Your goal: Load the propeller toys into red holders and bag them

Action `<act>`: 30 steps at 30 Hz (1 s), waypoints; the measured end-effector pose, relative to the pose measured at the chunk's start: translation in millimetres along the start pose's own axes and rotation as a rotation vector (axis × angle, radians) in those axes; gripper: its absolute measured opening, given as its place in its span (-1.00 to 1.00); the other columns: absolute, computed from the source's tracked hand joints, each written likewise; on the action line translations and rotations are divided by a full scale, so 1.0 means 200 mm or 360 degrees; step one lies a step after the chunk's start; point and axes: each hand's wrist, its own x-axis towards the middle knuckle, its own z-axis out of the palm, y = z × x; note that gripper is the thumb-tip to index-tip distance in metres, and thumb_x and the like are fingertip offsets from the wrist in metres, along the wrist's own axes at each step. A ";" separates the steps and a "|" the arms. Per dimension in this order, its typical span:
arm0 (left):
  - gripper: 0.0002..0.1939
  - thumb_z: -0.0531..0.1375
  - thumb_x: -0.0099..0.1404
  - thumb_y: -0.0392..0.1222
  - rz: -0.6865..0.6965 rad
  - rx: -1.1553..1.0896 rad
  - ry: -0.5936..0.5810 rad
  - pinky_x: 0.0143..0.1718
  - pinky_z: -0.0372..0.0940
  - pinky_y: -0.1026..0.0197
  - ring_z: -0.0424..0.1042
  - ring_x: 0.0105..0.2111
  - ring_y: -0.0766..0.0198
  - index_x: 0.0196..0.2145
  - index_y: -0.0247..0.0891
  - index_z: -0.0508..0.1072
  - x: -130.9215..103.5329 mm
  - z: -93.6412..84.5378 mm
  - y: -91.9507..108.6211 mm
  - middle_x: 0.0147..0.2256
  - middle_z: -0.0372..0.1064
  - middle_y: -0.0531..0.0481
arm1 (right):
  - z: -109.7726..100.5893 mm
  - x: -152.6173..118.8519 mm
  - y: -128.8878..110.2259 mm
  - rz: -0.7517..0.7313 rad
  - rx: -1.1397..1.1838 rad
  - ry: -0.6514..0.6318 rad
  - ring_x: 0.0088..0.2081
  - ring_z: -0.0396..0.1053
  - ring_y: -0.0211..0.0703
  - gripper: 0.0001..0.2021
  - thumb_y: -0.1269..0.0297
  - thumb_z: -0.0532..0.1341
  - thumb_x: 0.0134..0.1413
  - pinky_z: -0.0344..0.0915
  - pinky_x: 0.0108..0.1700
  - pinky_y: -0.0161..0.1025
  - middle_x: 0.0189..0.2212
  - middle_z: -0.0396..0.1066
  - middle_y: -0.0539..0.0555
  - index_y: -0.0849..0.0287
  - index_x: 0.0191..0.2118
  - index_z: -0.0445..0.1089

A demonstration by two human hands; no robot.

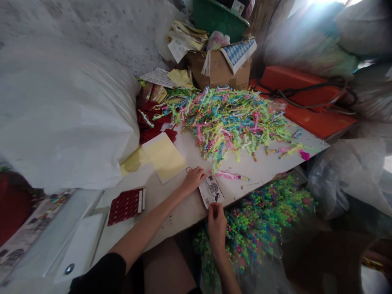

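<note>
A white printed card (210, 188) with black lettering and a barcode lies near the front edge of the white table. My left hand (195, 179) has its fingers curled together at the card's upper left corner. At the lower end, my right hand (217, 220) pinches the card's edge between thumb and fingers. A small dark loop shows beside my left hand. Just beyond the card lies a single pink plastic toy piece (229, 175). Further back spreads a large heap of colourful plastic toy pieces (235, 118), green, pink, blue and white.
Left of my hands are a stack of yellow paper (165, 157) and red printed cards (125, 206). A big white sack (67, 110) leans over the left side. Behind stands a cardboard box (220, 69); an orange machine (306, 98) with cables sits right. Below the edge hang bagged colourful pieces (260, 220).
</note>
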 end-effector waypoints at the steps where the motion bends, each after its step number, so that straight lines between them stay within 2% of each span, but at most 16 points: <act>1: -0.84 0.00 0.36 -0.18 0.0000 -0.0002 0.0004 -0.17 0.12 0.13 0.32 -0.23 0.18 -0.31 -0.26 0.33 0.00 0.00 0.00 -0.28 0.32 -0.06 | 0.00 0.00 0.00 -0.0007 -0.0005 0.0007 -0.45 0.39 -0.15 -0.79 0.15 0.07 0.07 0.25 -0.38 -0.28 -0.45 0.46 0.08 0.16 -0.33 0.34; 8: -0.83 0.02 0.35 -0.14 -0.0006 0.0005 0.0036 -0.14 0.10 0.11 0.30 -0.19 0.16 -0.30 -0.27 0.34 0.00 0.03 -0.01 -0.25 0.32 -0.07 | -0.02 0.03 0.00 0.0082 -0.0049 -0.0030 -0.50 0.37 -0.17 -0.84 0.18 0.10 0.03 0.22 -0.42 -0.30 -0.50 0.44 0.03 0.13 -0.37 0.33; 13: -0.82 0.05 0.33 -0.11 -0.0058 -0.0004 0.0083 -0.12 0.10 0.10 0.30 -0.19 0.17 -0.32 -0.25 0.34 -0.02 0.02 -0.01 -0.26 0.33 -0.05 | -0.02 0.06 0.03 0.0215 0.0120 -0.0102 -0.53 0.37 -0.20 -0.86 0.17 0.15 -0.03 0.22 -0.46 -0.32 -0.57 0.39 -0.03 0.12 -0.40 0.26; 16: -0.81 0.04 0.33 -0.10 -0.0176 -0.0013 0.0162 -0.14 0.13 0.11 0.30 -0.21 0.16 -0.36 -0.24 0.33 -0.10 0.01 0.00 -0.28 0.33 -0.06 | -0.03 0.06 0.04 0.0224 0.0153 -0.0094 -0.59 0.33 -0.22 -0.82 0.15 0.20 -0.08 0.20 -0.51 -0.33 -0.63 0.33 -0.08 0.11 -0.40 0.23; 20: -0.76 0.09 0.26 0.00 -0.0424 -0.0073 0.0283 -0.20 0.18 0.09 0.32 -0.26 0.12 -0.39 -0.24 0.29 -0.31 0.01 0.01 -0.35 0.32 -0.07 | -0.03 0.01 0.06 0.0162 0.0068 -0.0056 -0.60 0.29 -0.24 -0.74 0.14 0.27 -0.15 0.17 -0.52 -0.34 -0.64 0.27 -0.13 0.12 -0.34 0.25; 22: -0.74 0.14 0.20 0.03 -0.0618 -0.0327 0.0328 -0.22 0.20 0.10 0.33 -0.29 0.13 -0.39 -0.23 0.27 -0.42 0.01 0.02 -0.37 0.32 -0.05 | -0.03 -0.02 0.08 0.0118 0.0133 -0.0088 -0.56 0.28 -0.24 -0.69 0.15 0.28 -0.15 0.20 -0.49 -0.33 -0.60 0.26 -0.13 0.13 -0.26 0.26; 26: -0.71 0.19 0.11 0.05 -0.0946 -0.1304 0.0359 -0.31 0.26 0.18 0.36 -0.37 0.22 -0.40 -0.20 0.22 -0.62 0.00 0.05 -0.42 0.33 0.05 | -0.04 -0.07 0.14 0.0080 0.0408 -0.0232 -0.51 0.28 -0.25 -0.54 0.16 0.28 -0.13 0.26 -0.40 -0.31 -0.57 0.25 -0.14 0.17 -0.08 0.21; 30: -0.63 0.20 0.05 0.09 -0.1054 -0.1662 0.0422 -0.43 0.28 0.24 0.36 -0.46 0.27 -0.45 -0.20 0.15 -0.77 -0.06 0.10 -0.51 0.30 0.11 | -0.05 -0.14 0.16 0.0178 0.0565 -0.0353 -0.51 0.30 -0.24 -0.42 0.13 0.33 -0.20 0.28 -0.41 -0.31 -0.60 0.28 -0.14 0.21 -0.02 0.19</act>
